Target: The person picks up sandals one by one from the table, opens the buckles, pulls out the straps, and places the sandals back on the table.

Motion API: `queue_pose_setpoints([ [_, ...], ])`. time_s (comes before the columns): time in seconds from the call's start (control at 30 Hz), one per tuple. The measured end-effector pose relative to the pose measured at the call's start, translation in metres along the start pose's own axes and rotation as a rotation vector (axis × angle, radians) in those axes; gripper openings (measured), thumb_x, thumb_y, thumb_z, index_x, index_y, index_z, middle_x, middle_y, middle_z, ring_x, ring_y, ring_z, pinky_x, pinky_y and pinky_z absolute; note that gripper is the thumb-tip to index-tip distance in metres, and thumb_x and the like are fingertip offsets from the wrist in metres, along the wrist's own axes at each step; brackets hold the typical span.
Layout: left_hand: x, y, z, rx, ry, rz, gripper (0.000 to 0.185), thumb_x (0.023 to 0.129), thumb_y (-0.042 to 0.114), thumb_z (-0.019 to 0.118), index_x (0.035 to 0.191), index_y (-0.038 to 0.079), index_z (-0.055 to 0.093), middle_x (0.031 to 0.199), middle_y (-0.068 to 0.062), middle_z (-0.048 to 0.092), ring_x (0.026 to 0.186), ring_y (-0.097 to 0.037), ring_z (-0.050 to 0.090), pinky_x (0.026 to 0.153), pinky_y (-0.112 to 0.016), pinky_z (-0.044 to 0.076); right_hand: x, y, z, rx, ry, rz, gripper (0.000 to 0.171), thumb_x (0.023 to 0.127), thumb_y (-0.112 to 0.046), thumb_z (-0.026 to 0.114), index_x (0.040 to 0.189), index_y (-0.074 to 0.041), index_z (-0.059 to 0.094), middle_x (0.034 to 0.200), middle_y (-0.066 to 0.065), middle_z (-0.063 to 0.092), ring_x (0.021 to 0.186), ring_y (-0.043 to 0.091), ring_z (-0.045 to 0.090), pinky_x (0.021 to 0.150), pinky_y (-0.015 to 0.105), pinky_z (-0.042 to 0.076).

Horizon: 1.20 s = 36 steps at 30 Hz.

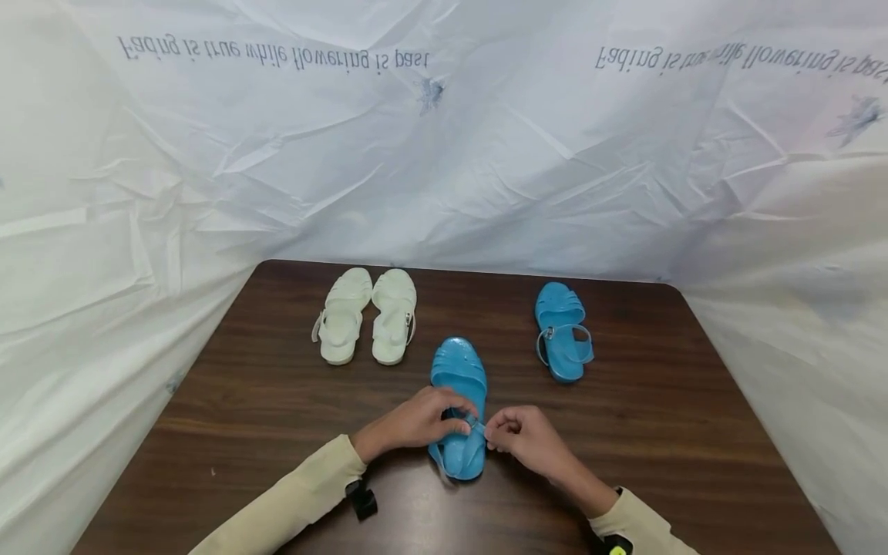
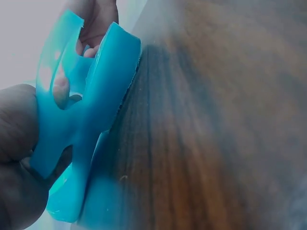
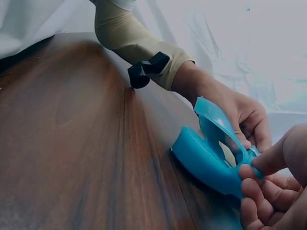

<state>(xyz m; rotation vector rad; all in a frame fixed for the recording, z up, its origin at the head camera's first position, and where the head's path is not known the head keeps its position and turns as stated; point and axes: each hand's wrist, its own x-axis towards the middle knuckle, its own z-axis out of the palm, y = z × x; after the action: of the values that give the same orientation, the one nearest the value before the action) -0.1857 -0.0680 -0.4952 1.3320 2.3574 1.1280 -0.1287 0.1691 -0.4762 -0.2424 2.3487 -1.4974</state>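
At the far left of the table [image 1: 243, 401], about eleven o'clock from the hands, a pair of white sandals [image 1: 365, 314] lies side by side, toes pointing away. Moving right, the left hand [image 1: 412, 422] has its fingers curled over the ankle strap of the blue sandal [image 1: 458, 405], which sits flat at the near middle, right at six o'clock. The right hand [image 1: 525, 435] pinches the strap's free end by the small buckle, fingers closed tight on it. It looks like soft moulded jelly plastic: light, bendy, probably a bit slick, so the strap near the buckle seems the best place to grip. At one o'clock, its blue mate [image 1: 560, 330] lies alone, well apart. On the white sheet [image 1: 486, 154] behind, upside-down print reads "Fading is true while flowering is past".
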Motion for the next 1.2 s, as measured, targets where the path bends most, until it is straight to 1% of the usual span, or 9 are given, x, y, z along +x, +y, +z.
queue_pose_setpoints([
  [0.1,0.0008,0.0012,-0.0006,0.003,0.012,-0.001,0.024,0.098,0.024,0.071,0.119,0.012,0.073,0.114,0.003,0.072,0.107,-0.002,0.063,0.091,-0.021,0.051,0.0017,-0.0023,0.0015,-0.012,0.016,-0.028,0.013,0.097,-0.014,0.07,0.092,-0.002,0.072,0.078,0.004,0.069,0.069,0.016,0.062,0.057,0.027,0.05],
  [0.23,0.0019,0.0024,0.0011,0.023,0.021,0.005,0.025,0.097,0.025,0.072,0.119,0.012,0.073,0.114,0.003,0.073,0.106,-0.003,0.063,0.09,-0.02,0.051,0.0041,-0.0059,0.0038,-0.084,0.044,-0.058,0.01,0.097,-0.013,0.069,0.09,-0.006,0.073,0.075,0.0,0.067,0.064,0.012,0.059,0.054,0.025,0.047],
  [0.33,0.0027,0.0022,0.0038,0.031,0.015,0.01,0.026,0.098,0.025,0.071,0.12,0.011,0.073,0.115,0.003,0.072,0.108,-0.003,0.062,0.091,-0.02,0.051,0.0039,-0.0075,0.0037,-0.131,0.046,-0.067,0.011,0.097,-0.013,0.069,0.088,-0.009,0.074,0.073,-0.003,0.067,0.06,0.011,0.057,0.052,0.024,0.046],
  [0.43,0.003,0.0019,0.0049,0.02,0.011,0.007,0.026,0.098,0.024,0.071,0.12,0.011,0.073,0.115,0.003,0.072,0.108,-0.003,0.062,0.091,-0.02,0.051,0.0017,-0.0069,0.0014,-0.123,0.033,-0.061,0.012,0.097,-0.015,0.069,0.089,-0.008,0.074,0.073,-0.001,0.068,0.061,0.012,0.059,0.052,0.024,0.046],
  [0.63,0.0026,0.0018,0.0023,0.006,0.013,-0.01,0.025,0.098,0.023,0.071,0.12,0.011,0.073,0.115,0.002,0.073,0.108,-0.003,0.063,0.09,-0.02,0.051,-0.0019,-0.0012,-0.0022,-0.068,0.011,-0.022,0.015,0.096,-0.018,0.072,0.093,-0.004,0.073,0.077,0.003,0.069,0.066,0.017,0.061,0.054,0.026,0.048],
  [0.87,0.001,-0.0001,0.0005,-0.014,0.025,-0.018,0.024,0.097,0.023,0.072,0.119,0.013,0.074,0.114,0.004,0.073,0.105,-0.002,0.063,0.088,-0.021,0.052,0.0018,-0.0046,0.0017,-0.071,0.067,-0.031,0.009,0.094,-0.013,0.073,0.088,-0.007,0.075,0.074,0.0,0.068,0.062,0.012,0.058,0.053,0.025,0.047],
  [0.97,0.0001,0.0002,0.0014,-0.025,0.035,-0.024,0.023,0.097,0.023,0.073,0.118,0.014,0.074,0.113,0.005,0.073,0.103,-0.001,0.063,0.086,-0.02,0.052,0.0035,-0.0075,0.0021,-0.063,0.069,-0.025,0.008,0.093,-0.011,0.072,0.086,-0.006,0.075,0.072,0.001,0.067,0.061,0.012,0.056,0.053,0.025,0.047],
  [1.07,-0.0001,0.0004,0.0018,-0.031,0.038,-0.029,0.024,0.097,0.025,0.072,0.119,0.014,0.074,0.113,0.005,0.073,0.103,0.0,0.063,0.086,-0.02,0.052,0.0045,-0.0085,0.0028,-0.06,0.074,-0.042,0.008,0.093,-0.009,0.072,0.087,-0.005,0.075,0.073,0.003,0.067,0.06,0.011,0.055,0.053,0.025,0.046],
  [1.2,0.0002,0.0003,0.0018,-0.045,0.042,-0.02,0.024,0.098,0.024,0.071,0.12,0.013,0.073,0.115,0.004,0.073,0.104,-0.002,0.063,0.086,-0.021,0.052,0.0062,-0.0076,0.0044,-0.069,0.079,-0.048,0.008,0.094,-0.008,0.07,0.087,-0.005,0.074,0.074,0.003,0.066,0.061,0.011,0.055,0.054,0.024,0.046],
])
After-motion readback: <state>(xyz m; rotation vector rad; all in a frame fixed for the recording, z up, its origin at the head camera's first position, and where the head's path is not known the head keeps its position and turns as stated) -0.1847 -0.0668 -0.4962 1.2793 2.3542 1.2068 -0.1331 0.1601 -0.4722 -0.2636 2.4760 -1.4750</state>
